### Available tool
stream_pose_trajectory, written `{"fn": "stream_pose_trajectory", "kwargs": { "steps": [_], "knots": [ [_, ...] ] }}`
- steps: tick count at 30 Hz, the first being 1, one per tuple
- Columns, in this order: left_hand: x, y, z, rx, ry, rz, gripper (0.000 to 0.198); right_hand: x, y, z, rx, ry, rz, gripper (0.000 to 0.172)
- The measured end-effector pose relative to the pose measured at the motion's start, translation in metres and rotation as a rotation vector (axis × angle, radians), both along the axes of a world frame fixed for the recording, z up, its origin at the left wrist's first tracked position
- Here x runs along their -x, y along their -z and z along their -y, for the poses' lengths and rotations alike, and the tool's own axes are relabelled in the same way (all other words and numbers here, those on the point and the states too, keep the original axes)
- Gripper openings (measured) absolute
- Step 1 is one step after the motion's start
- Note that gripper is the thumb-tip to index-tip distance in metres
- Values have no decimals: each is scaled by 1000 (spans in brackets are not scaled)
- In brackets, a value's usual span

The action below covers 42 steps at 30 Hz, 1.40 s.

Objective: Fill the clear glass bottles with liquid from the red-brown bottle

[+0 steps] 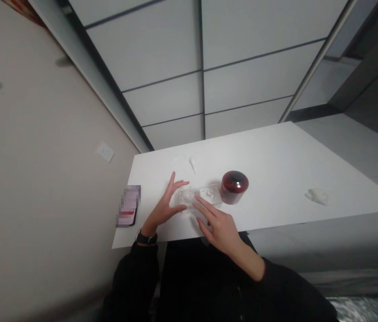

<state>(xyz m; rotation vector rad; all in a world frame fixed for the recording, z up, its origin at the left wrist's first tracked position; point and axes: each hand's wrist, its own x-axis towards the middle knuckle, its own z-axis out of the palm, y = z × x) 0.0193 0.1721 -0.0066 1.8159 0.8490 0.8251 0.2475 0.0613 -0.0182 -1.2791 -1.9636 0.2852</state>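
A clear plastic tray with small clear pieces in it lies on the white table between my hands. My left hand is at the tray's left end, thumb and fingers spread wide around that end. From the near side my right hand reaches over the tray with its fingers stretched out and apart; I cannot tell whether the fingertips touch it. Right of the tray stands a dark red, round jar with a shiny top. Beyond my left hand lies a small white piece with a narrow tip.
A phone lies at the table's left edge. Crumpled white tissue is far to the right on the white table. Behind the table are white sliding panels; a wall with a socket borders the left side.
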Motion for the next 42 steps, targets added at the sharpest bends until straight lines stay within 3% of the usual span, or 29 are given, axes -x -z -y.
{"fn": "stream_pose_trajectory", "kwargs": {
  "steps": [2,4,7,13,18,22,25,27,29,32,35,42],
  "knots": [
    [8,-12,-12,-55,-25,5,104,-11,0,7,-88,9,-58,40],
    [5,-24,-31,-103,-142,-71,79,-23,3,14,-154,66,-118,38],
    [-23,-36,-71,-119,-283,-463,52,-34,10,17,-157,150,-138,38],
    [-97,-32,-145,-187,-349,-761,50,-34,20,9,-114,190,-58,40],
    [-113,-34,-173,-186,-296,-880,28,-33,20,5,-135,192,-85,38],
    [-104,-60,-157,-197,-246,-795,30,-32,19,3,-134,186,-134,39],
    [-93,-85,-113,-193,-166,-623,41,-33,20,2,-125,173,-156,40],
    [-87,-99,-77,-152,-77,-314,42,-33,21,2,-117,167,-160,40],
    [-84,-107,-45,-132,-28,-187,38,-34,21,1,-115,166,-170,38],
    [-84,-106,-17,-167,-56,-141,32,-34,21,0,-119,168,-180,37],
    [-87,-96,-11,-238,-50,-158,28,-34,22,1,-113,166,-183,37],
    [-93,-68,-8,-413,127,-545,19,-34,24,3,-82,160,-185,42]
  ]
}}
